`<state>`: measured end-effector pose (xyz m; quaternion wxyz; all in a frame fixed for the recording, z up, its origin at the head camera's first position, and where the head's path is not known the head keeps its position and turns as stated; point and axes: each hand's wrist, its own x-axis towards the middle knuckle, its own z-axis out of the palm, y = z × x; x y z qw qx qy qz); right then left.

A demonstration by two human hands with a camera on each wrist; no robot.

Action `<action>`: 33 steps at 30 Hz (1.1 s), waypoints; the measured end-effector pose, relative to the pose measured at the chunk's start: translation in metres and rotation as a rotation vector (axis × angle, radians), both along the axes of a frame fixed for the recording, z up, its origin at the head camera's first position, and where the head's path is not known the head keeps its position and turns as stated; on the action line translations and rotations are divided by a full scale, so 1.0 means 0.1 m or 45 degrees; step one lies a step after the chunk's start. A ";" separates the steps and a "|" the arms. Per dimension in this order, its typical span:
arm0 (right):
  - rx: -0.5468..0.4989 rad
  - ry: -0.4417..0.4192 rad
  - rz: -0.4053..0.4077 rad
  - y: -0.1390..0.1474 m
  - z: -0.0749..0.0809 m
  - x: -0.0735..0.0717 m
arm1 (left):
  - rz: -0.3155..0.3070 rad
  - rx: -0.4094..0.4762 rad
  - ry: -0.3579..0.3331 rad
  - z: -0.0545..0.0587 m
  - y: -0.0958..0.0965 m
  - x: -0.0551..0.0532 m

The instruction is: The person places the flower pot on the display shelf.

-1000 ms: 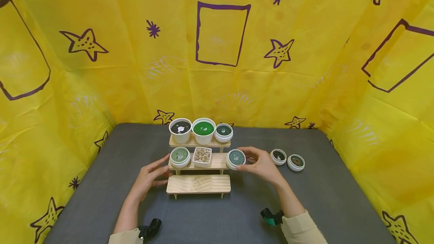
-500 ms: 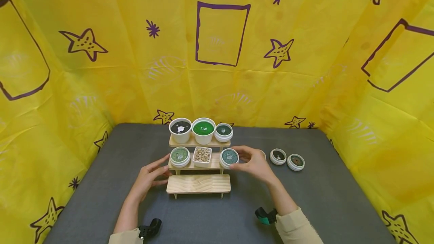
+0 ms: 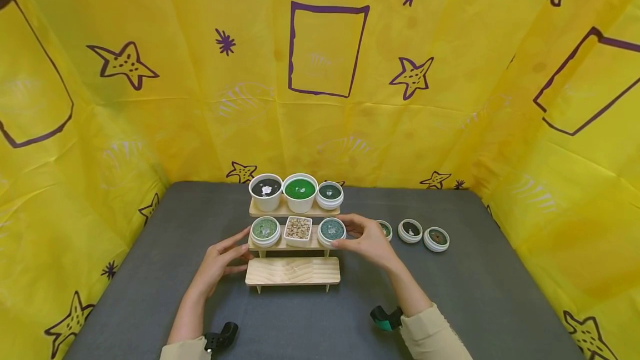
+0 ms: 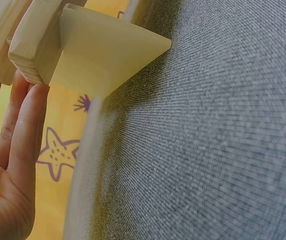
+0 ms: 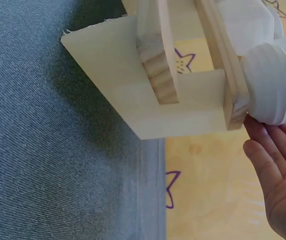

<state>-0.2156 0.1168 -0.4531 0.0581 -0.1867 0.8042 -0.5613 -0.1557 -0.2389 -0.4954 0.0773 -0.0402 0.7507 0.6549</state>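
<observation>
A three-tiered wooden stand (image 3: 292, 272) with pale shelves is in the middle of the head view. My right hand (image 3: 371, 244) holds a small round white jar (image 3: 332, 230) with speckled teal contents at the right end of the middle shelf, thumb in front and fingers behind. In the right wrist view this white jar (image 5: 269, 85) sits against the shelf edge. My left hand (image 3: 218, 263) touches the stand's left side with extended fingers. On the middle shelf are also a light-green jar (image 3: 265, 230) and a square white dish (image 3: 298, 230) of beige chips.
On the top shelf stand a cup with dark contents (image 3: 266, 190), a bright-green cup (image 3: 300, 192) and a dark-green jar (image 3: 330, 194). Right of the stand lie a jar partly hidden by my hand (image 3: 385, 229), a dark jar (image 3: 410, 230) and a brown-centred jar (image 3: 437, 239).
My right hand has slid the teal jar leftward along the middle shelf, towards the square dish. A green jar on the table has come into sight behind that hand. The left hand has stayed put.
</observation>
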 end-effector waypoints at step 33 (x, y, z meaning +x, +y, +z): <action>-0.076 -0.041 -0.048 -0.07 -0.08 0.02 | 0.013 0.013 0.000 -0.01 0.00 0.00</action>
